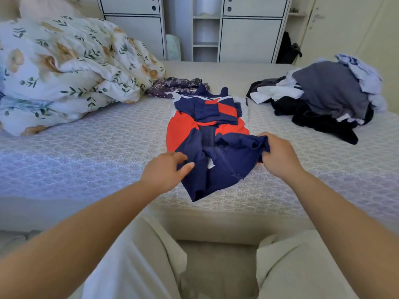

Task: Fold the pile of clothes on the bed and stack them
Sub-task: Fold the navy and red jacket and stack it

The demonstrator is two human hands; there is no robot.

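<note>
While garment (216, 147), navy and red, lay mid-bed (97, 156), right hand (278, 154) clutched bunched navy edge, fingers curled tight on cloth. Left hand (166, 171) rested on near navy part, fingers loosely spread, gripping nothing. Unfolded pile (323, 98) sat far right; floral duvet (64, 67) far left.

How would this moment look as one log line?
folding | right hand grips navy-and-red garment | left hand rests on it | unfolded pile remains
</note>
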